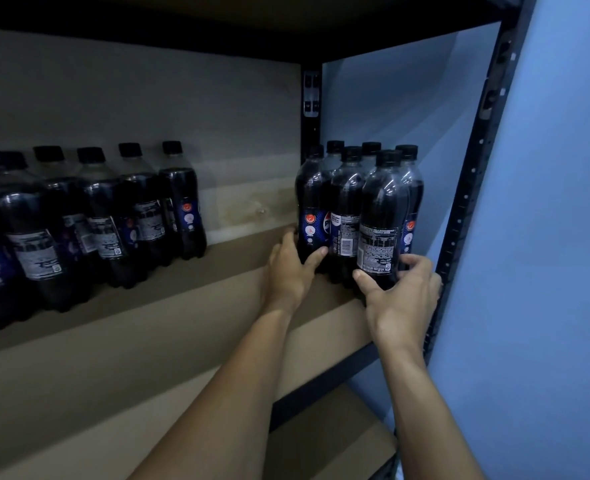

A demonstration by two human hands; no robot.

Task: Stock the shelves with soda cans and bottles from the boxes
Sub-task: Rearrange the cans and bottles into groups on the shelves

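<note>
Left hand (288, 271), centre of the frame: fingers and thumb curl round the base of the left front bottle (312, 209). Right hand (404, 292): thumb and fingers grip the base of the right front bottle (381, 216). Both bottles belong to a tight cluster of six (350, 188) standing upright on the shelf board (182, 323), right of centre, near the metal upright (466, 202). A second row of bottles (113, 220) stands at the left, well apart.

Blue wall (556, 237) at right, black metal upright (468, 188) beside it — dim light
</note>
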